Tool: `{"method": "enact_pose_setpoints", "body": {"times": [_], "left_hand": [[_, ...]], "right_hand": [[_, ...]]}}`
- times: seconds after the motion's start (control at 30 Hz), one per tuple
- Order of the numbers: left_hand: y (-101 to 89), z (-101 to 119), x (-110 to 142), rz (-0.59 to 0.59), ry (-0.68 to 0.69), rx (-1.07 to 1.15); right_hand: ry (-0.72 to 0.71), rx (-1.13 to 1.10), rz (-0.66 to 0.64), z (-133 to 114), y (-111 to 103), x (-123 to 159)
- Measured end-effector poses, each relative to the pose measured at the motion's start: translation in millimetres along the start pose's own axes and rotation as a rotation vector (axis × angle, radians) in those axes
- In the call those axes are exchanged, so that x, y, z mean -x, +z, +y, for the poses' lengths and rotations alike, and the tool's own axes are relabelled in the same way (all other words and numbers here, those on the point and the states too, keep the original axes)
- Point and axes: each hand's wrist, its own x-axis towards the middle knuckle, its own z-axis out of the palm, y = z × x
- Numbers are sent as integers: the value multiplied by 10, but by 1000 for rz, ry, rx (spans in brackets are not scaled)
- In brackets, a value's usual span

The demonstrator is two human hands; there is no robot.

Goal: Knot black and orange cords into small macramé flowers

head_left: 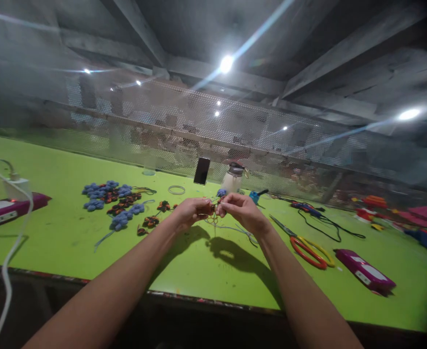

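Note:
Above the middle of the green table (pixel 184 271), my left hand (pixel 193 211) pinches a small dark red-and-orange yarn piece (pixel 212 208). My right hand (pixel 243 211) is closed right beside it, thumb and index finger pressed together; what lies in that pinch is too small to make out. Thin pale yarn ends (pixel 231 228) trail beneath both hands. To the left lie blue crocheted flowers (pixel 121 220) and several black-and-orange crocheted flowers (pixel 151 221), some with loose yarn tails.
Right of my hands lie scissors (pixel 310 252) with red and yellow handles, a purple power strip (pixel 364 271) and black cords (pixel 322 220). A phone (pixel 202 170) and a jar (pixel 231 180) stand behind. Another purple strip (pixel 9 209) with a white cable is at left; perforated metal backs the table.

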Motion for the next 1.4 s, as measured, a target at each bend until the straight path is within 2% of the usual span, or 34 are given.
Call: {"method": "enact_pose_setpoints", "body": {"times": [0.27, 0.4, 0.6, 0.87, 1.07, 1.17, 1.27, 1.4], "left_hand": [[35, -9, 18, -98, 44, 33], [42, -28, 7, -124, 39, 28], [46, -42, 6, -140, 12, 34], [50, -44, 24, -172, -17, 5], [38, -47, 24, -195, -6, -31], [32, -76, 14, -180, 24, -71], [34, -134, -33, -117, 37, -149], [96, -135, -243, -14, -33, -278]], "right_hand": [[14, 128, -32, -4, -34, -4], [11, 298, -48, -17, -19, -11], [-30, 606, 0, -53, -3, 3], [62, 1004, 58, 47, 11, -52], [102, 1178, 5, 27, 61, -60], [152, 1241, 14, 42, 102, -79], [227, 1313, 60, 83, 128, -131], [304, 1370, 61, 155, 116, -271]]}}
